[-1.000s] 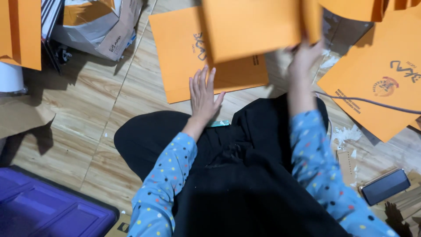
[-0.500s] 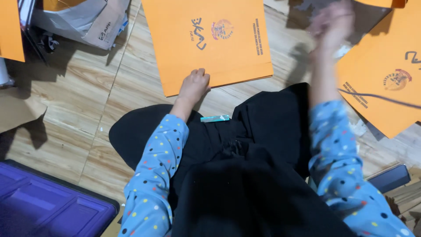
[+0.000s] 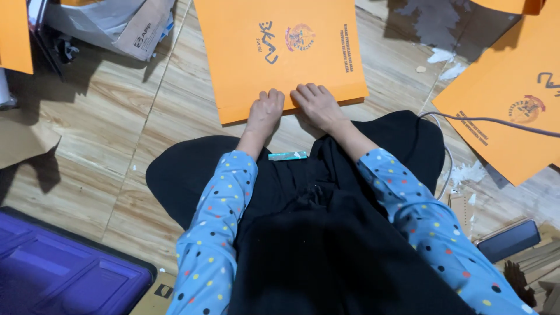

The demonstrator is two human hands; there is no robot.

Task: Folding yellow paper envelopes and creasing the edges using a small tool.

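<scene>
A person sits on a wooden floor [image 3: 146, 134], seen from above, in black trousers and blue sleeves with coloured dots.

Far to the left of the hands, near the person's left knee, lies a purple plastic tray [image 3: 52, 274]. Above it, a piece of brown cardboard [image 3: 23, 143] rests on the boards. Further up and still left of the hands sit a torn cardboard box [image 3: 122, 26] and the edge of another orange sheet [image 3: 14, 35].

The left hand [image 3: 263, 111] lies palm down, fingers curled slightly together, pressing on the near edge of a large orange envelope [image 3: 280, 55]. It grips nothing; it rests flat on the paper. Just below this hand, on the black cloth of the lap, is a small teal strip [image 3: 287, 156].

The right hand [image 3: 318, 105] lies just beside the left, almost touching it, also palm down with fingers loosely spread on the same near edge of the envelope. It too only presses and holds nothing. The envelope stretches away from both hands, flat on the floor, with printed marks on its upper face.

To the right of the hands, a thin grey cable [image 3: 490, 121] crosses a second orange envelope [image 3: 513, 111]. Lower right, well apart from the hands, lies a dark phone [image 3: 507, 240].
</scene>
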